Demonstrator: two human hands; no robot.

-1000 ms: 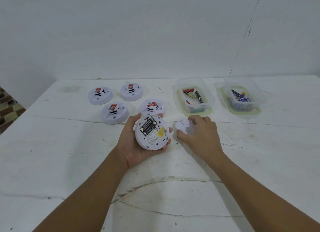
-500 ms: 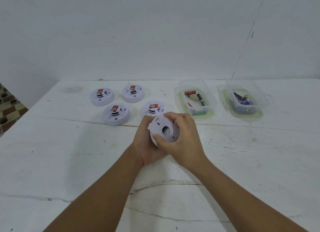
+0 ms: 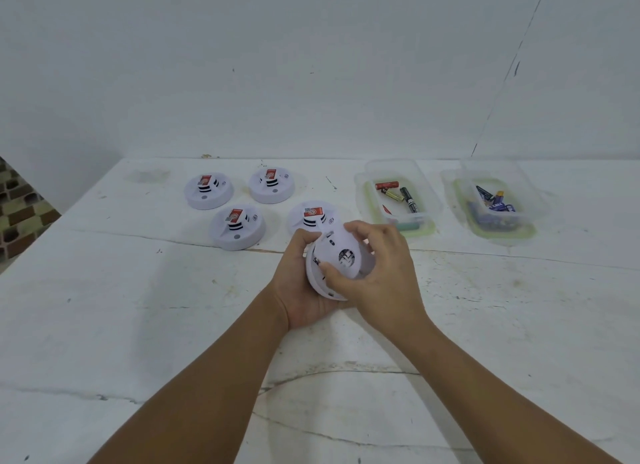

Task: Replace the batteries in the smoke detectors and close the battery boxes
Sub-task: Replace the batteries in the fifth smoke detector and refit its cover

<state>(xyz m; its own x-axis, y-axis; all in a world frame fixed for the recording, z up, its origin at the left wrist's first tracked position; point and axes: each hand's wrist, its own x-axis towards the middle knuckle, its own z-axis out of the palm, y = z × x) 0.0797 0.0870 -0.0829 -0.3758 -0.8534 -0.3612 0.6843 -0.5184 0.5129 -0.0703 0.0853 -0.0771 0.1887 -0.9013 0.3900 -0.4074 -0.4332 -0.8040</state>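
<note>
holding a white round smoke detector (image 3: 325, 276) tilted on edge above the desk (image 3: 104, 325), the person's left hand (image 3: 298, 283) is cupping it from behind and below, its fingers curling round the far rim. the right hand (image 3: 377, 273) is gripping a white round back cover (image 3: 343, 255) against the detector's near face, thumb on the cover's lower left edge and fingers wrapping over its top and right side. the cover is showing a small dark opening near its middle, and it is sitting slightly off the detector's rim, so whether it is locked in place cannot be told. both grips are pressing in on the two parts from opposite sides.

just behind the hands, a fourth smoke detector (image 3: 313, 217) is lying on the desk, partly hidden by the fingers. to its left another detector (image 3: 237, 228) is resting, and two more, one at far left (image 3: 207, 190) and one beside it (image 3: 272, 185), are sitting further back. each is carrying a red label on its raised centre.

to the right, a clear plastic box (image 3: 429, 200) is holding several loose batteries (image 3: 398, 195), red, gold and black. well apart from the hands, a second clear box (image 3: 530, 207) at far right is holding bluish batteries (image 3: 495, 202). both boxes are standing on green-edged lids.
</note>
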